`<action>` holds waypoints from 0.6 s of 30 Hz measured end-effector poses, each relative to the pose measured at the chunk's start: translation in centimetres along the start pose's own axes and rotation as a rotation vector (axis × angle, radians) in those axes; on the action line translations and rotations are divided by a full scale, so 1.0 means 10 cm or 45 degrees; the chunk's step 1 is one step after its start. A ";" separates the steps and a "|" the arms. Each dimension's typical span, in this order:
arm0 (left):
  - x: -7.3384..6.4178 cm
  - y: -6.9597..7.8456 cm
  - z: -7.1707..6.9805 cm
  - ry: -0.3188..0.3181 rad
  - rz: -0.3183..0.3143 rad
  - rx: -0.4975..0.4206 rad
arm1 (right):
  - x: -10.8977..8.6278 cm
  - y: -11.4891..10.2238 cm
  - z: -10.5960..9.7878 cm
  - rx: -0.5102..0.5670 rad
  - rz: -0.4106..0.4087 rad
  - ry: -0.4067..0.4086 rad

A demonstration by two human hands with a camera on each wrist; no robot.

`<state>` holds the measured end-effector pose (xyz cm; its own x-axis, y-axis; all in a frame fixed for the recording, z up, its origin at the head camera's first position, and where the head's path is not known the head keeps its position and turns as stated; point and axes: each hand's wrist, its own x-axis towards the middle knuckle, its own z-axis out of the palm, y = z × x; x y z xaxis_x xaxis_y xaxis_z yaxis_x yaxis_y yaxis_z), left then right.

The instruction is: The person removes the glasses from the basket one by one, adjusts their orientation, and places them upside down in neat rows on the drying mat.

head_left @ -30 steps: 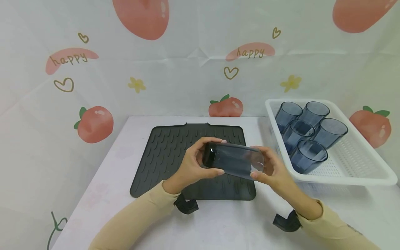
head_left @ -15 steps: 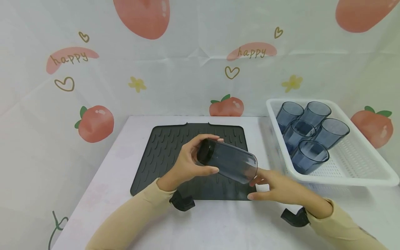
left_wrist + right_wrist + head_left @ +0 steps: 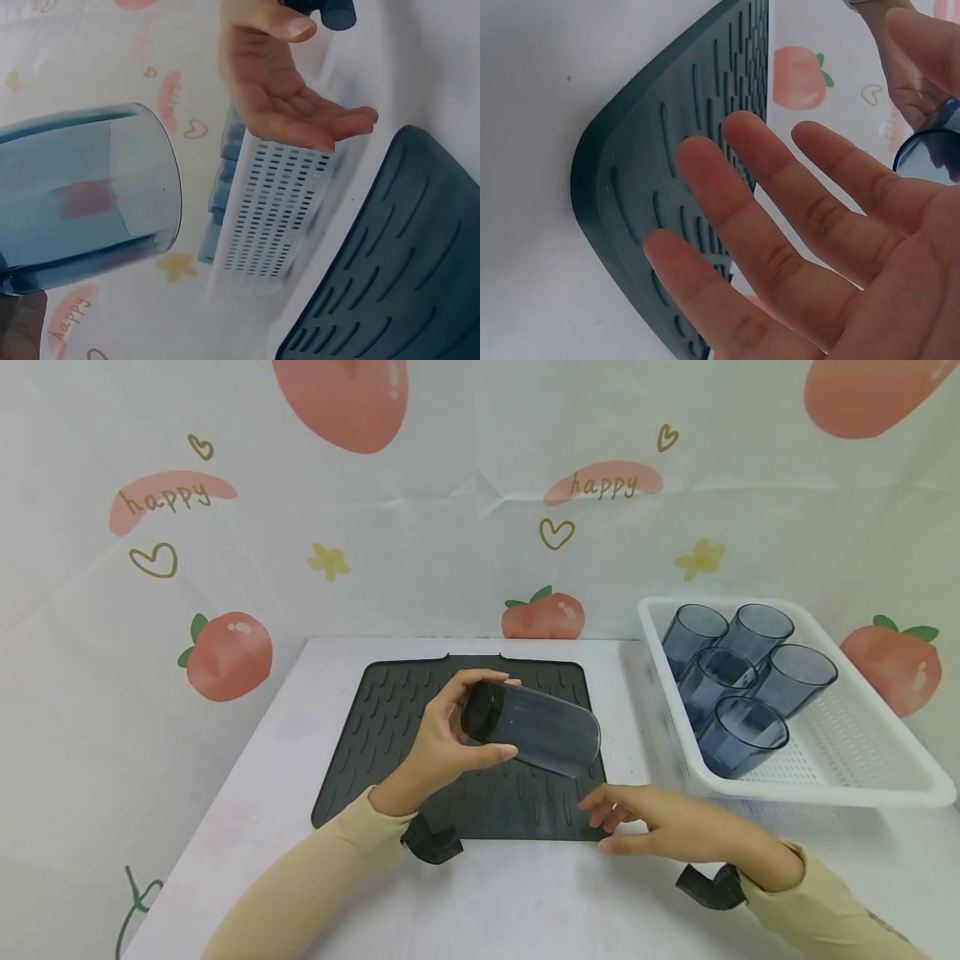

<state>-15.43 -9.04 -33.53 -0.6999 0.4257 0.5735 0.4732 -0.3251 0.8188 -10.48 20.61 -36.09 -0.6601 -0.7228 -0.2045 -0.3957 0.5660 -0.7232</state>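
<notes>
A white basket [image 3: 825, 794] stands on the right of the white table [image 3: 540, 902] and holds five blue-tinted glasses [image 3: 742, 739], grouped in its left part with their mouths upward: two at the far end, two in the middle and one at the near end. A sixth glass [image 3: 551, 732] of the same tint is in the air above the one dark ridged mat [image 3: 390, 727], tilted nearly onto its side, its dark end at left and its clear end, which seems to be the mouth, pointing right and slightly down. The left hand [image 3: 442, 735] pinches this glass around the dark end, thumb on the near side and fingers on the far side. The right hand [image 3: 663, 818] is apart from the glass, near the mat's near right corner, its fingers spread. Two black straps [image 3: 432, 842] show, one at each wrist.
</notes>
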 end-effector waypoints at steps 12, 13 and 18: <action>0.00 0.00 -0.05 0.047 0.031 0.068 | 0.04 -0.04 0.04 0.054 -0.033 -0.052; 0.01 0.00 -0.05 0.049 0.034 0.071 | 0.04 -0.05 0.05 0.063 -0.031 -0.054; 0.01 0.01 -0.04 0.073 0.033 0.062 | 0.05 -0.07 0.08 0.119 -0.044 -0.059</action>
<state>-15.69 -9.31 -33.42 -0.7156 0.3682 0.5935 0.5164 -0.2934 0.8046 -10.04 19.56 -36.17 -0.6159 -0.7602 -0.2069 -0.3555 0.5025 -0.7881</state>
